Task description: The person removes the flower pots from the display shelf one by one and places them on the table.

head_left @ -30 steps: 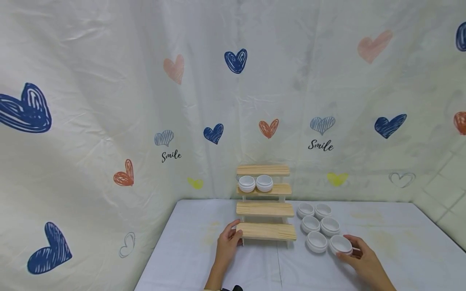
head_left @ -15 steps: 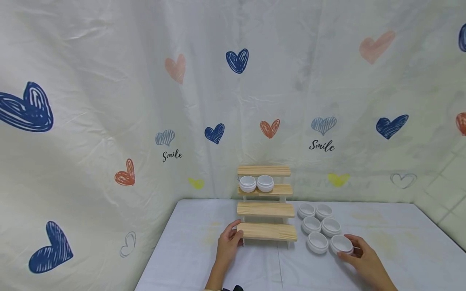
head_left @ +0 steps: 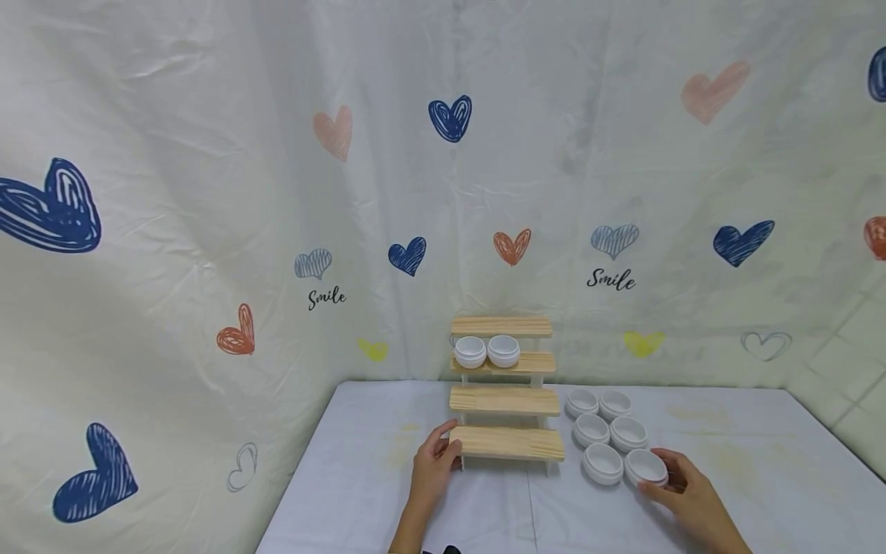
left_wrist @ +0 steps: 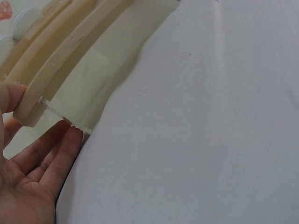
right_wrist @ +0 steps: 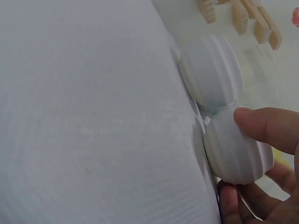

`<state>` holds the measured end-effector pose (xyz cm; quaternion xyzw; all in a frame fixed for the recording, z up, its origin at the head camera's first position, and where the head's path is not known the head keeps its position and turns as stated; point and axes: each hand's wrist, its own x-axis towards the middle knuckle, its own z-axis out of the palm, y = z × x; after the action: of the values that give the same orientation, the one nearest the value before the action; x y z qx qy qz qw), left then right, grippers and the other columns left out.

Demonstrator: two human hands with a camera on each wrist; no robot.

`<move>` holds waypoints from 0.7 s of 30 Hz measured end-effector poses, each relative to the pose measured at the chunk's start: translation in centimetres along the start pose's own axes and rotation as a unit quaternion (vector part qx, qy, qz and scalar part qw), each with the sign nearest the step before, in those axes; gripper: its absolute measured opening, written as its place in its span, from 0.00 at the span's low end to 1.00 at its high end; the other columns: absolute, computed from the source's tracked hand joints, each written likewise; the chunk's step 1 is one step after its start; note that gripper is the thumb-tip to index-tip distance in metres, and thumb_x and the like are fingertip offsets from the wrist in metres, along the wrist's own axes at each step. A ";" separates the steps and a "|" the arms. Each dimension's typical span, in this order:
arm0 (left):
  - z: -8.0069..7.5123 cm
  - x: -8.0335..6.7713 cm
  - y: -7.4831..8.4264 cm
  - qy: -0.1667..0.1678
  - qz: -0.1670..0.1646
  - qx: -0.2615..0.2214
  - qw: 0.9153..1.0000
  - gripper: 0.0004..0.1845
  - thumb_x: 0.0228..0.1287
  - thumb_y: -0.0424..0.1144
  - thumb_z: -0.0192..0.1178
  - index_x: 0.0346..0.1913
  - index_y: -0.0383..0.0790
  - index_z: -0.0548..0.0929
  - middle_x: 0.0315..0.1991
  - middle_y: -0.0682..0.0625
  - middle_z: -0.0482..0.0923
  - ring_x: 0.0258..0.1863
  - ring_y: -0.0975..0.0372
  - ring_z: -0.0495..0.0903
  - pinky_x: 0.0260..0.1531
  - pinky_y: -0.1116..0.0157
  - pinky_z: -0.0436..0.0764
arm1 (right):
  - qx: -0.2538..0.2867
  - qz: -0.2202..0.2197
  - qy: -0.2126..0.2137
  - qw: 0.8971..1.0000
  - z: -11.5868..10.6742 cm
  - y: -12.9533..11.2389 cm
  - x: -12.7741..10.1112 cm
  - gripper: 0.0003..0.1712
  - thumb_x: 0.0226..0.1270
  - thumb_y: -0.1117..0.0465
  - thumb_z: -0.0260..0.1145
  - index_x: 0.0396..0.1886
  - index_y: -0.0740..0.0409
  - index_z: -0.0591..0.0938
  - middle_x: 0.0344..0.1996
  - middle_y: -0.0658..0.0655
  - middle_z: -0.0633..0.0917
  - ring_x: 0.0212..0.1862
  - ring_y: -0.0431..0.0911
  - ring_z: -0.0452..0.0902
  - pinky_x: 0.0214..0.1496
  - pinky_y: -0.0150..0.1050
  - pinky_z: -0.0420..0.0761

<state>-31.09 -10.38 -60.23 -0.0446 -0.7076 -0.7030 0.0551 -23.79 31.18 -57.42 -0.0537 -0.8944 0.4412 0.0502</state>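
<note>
A tiered display stand [head_left: 507,442] with several wooden steps stands mid-table, two white bowls [head_left: 504,351] side by side on its second step from the top. My left hand [head_left: 434,463] holds the left end of the lowest step. In the left wrist view, the thumb touches the wood and the other fingers [left_wrist: 60,156] reach the clear leg below. To the right of the stand, my right hand [head_left: 685,492] grips a white bowl [right_wrist: 238,151] between thumb and fingers, at the front right of a group. That bowl sits on the table against the neighbouring bowl [right_wrist: 210,70].
Several more white bowls [head_left: 591,429] stand in two columns right of the stand. A white cloth covers the table [head_left: 747,454]. Behind it hangs a pale curtain [head_left: 540,177] printed with hearts.
The bowl in my right hand has shifted slightly left, closer to its neighbour. My left hand stays at the stand's lowest step.
</note>
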 end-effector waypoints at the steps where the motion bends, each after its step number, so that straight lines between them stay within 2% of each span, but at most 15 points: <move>1: 0.0 0.0 0.0 0.000 0.000 0.001 1.000 0.22 0.71 0.36 0.63 0.67 0.43 0.79 0.46 0.40 0.87 0.39 0.62 0.87 0.40 0.60 0.89 | 0.001 -0.003 0.001 1.000 0.0 0.0 0.0 0.45 0.63 0.51 0.76 0.71 0.67 0.66 0.59 0.72 0.78 0.40 0.26 0.72 0.40 0.26 0.79; 6: 0.0 0.0 0.0 -0.001 -0.001 0.006 1.000 0.22 0.72 0.36 0.62 0.67 0.44 0.79 0.47 0.40 0.87 0.40 0.62 0.86 0.41 0.60 0.89 | 0.004 -0.011 0.000 1.000 0.1 0.2 -0.1 0.44 0.64 0.52 0.76 0.71 0.67 0.67 0.59 0.71 0.78 0.40 0.26 0.72 0.40 0.26 0.79; 14: 0.0 0.1 0.0 0.001 -0.001 0.007 1.000 0.23 0.72 0.36 0.62 0.68 0.44 0.78 0.48 0.40 0.87 0.41 0.61 0.86 0.41 0.58 0.89 | 0.000 0.000 -0.009 1.000 0.1 0.5 0.3 0.45 0.65 0.50 0.75 0.73 0.66 0.65 0.61 0.72 0.77 0.41 0.26 0.72 0.41 0.26 0.79; 21: 0.0 -0.1 0.2 0.001 0.000 0.008 1.000 0.23 0.71 0.37 0.63 0.67 0.44 0.79 0.47 0.40 0.87 0.40 0.62 0.87 0.40 0.61 0.89 | 0.003 -0.008 -0.005 1.000 0.1 0.7 0.2 0.44 0.65 0.51 0.75 0.72 0.66 0.66 0.60 0.71 0.78 0.41 0.25 0.71 0.41 0.25 0.79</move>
<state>-30.93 -10.33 -60.06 -0.0436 -0.7129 -0.6977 0.0558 -23.96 31.50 -58.01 -0.0441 -0.8935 0.4441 0.0494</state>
